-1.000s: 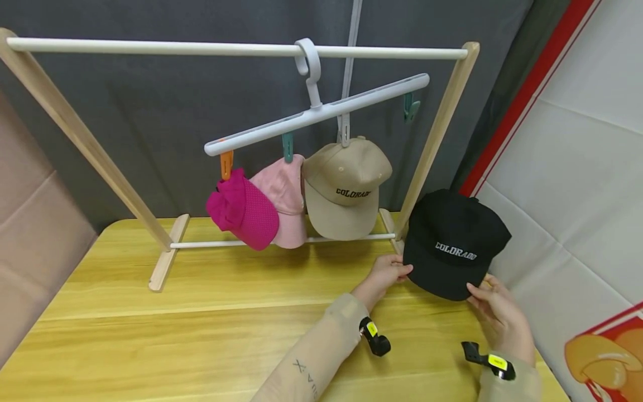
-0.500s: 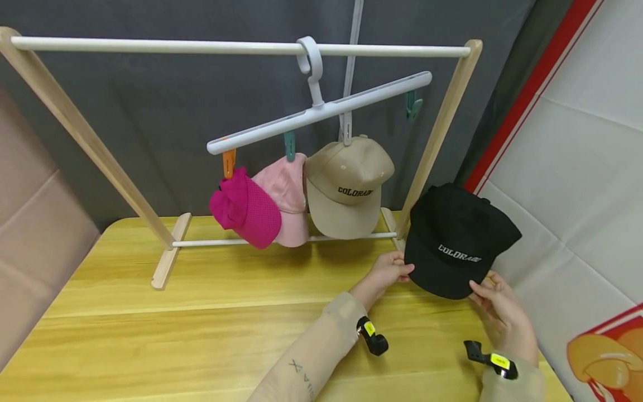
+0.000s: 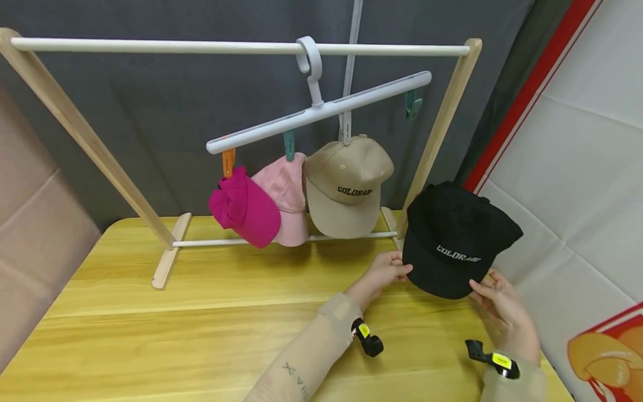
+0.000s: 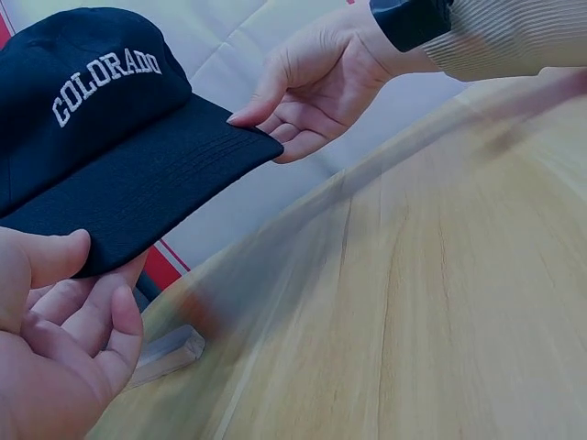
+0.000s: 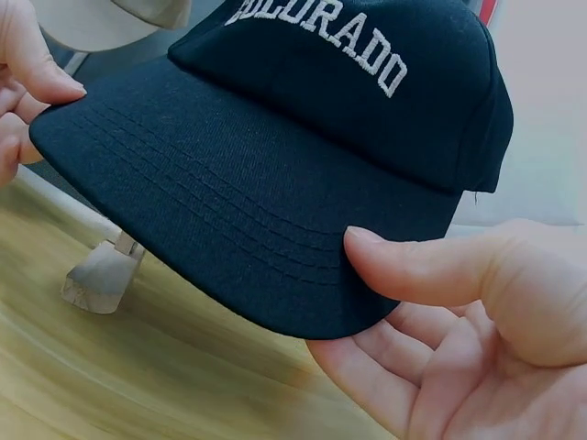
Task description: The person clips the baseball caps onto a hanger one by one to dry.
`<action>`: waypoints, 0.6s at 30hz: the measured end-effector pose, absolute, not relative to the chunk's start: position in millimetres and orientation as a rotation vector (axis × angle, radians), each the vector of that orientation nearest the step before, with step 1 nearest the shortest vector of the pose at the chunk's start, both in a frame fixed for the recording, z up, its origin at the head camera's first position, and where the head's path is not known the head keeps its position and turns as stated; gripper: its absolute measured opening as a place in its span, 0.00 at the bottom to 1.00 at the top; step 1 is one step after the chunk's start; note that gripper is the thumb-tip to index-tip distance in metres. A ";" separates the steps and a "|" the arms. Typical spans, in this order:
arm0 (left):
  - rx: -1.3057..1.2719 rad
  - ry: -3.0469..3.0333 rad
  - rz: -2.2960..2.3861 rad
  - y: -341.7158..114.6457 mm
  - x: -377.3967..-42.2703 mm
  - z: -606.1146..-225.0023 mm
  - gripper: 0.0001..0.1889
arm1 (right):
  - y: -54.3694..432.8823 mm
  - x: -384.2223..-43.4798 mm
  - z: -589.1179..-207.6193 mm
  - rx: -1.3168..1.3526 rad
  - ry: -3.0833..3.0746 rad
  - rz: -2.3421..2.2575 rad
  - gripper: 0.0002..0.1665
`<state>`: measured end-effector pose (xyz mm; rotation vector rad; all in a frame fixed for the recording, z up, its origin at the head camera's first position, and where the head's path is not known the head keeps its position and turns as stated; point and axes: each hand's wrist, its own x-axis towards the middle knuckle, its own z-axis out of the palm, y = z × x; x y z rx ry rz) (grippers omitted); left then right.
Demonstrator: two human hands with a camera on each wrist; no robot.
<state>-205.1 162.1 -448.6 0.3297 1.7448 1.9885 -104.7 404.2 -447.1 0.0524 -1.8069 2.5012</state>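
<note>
Both hands hold a black baseball cap (image 3: 454, 234) with white COLORADO lettering, off the right end of the rack. My left hand (image 3: 384, 272) pinches one side of its brim, thumb on top and fingers beneath. On the brim's other side, my right hand (image 3: 502, 312) pinches it the same way; the right wrist view shows the stitched brim (image 5: 211, 202) between the two thumbs. To the left, a beige COLORADO cap (image 3: 349, 187), a light pink cap (image 3: 286, 195) and a magenta cap (image 3: 246, 209) hang by clips from a tilted white hanger (image 3: 321, 114).
The hanger hooks over the white top bar (image 3: 150, 46) of a wooden-legged rack. A green clip (image 3: 413, 105) with nothing in it hangs near the hanger's raised right end. The rack's right post (image 3: 439, 128) stands just beside the black cap. Below lies a wooden table (image 3: 201, 335).
The black cap has shifted slightly up, its crown spreading a little to the right. Both hands keep their pinch on the brim, and the left forearm has moved slightly left.
</note>
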 end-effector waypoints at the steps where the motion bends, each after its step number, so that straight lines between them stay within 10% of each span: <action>1: 0.334 1.744 1.986 161.3 -205.1 -448.5 0.03 | 403.9 -104.5 -446.7 0.050 -1.817 2.495 0.22; 10: 0.370 1.724 1.999 153.5 -203.6 -445.3 0.05 | 398.9 -105.0 -436.3 -0.052 -1.879 2.470 0.55; 18: 0.378 1.735 2.007 145.6 -201.3 -439.7 0.06 | 395.3 -107.2 -432.9 0.015 -1.894 2.447 0.38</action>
